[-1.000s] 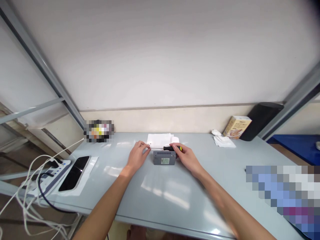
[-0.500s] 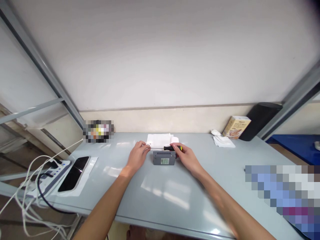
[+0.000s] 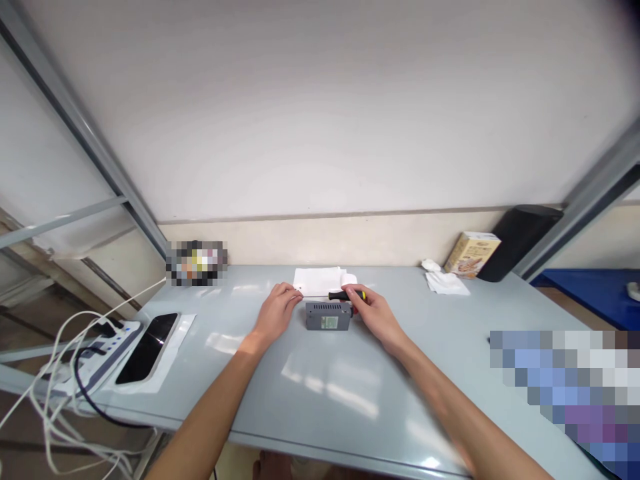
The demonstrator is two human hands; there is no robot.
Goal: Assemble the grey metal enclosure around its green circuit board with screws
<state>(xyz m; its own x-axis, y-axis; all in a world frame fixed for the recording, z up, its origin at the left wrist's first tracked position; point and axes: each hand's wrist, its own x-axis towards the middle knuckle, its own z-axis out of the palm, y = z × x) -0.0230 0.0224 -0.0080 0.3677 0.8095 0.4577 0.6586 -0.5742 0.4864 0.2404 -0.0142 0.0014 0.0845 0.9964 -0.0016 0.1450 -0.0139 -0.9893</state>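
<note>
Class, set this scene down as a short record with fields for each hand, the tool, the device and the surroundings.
left hand: fingers at the screwdriver's tip
right hand: holds the handle
tool: black-and-yellow screwdriver, shaft pointing left
device: grey box, vents along top, on table
left side: phone, power strip
right side: carton, crumpled tissue

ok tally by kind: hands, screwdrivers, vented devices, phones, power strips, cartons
Hands: 2 (left hand, right hand)
Screwdriver: 1
Vented grey device: 1
Phone: 1
Power strip: 1
Carton: 1
Total: 7
</note>
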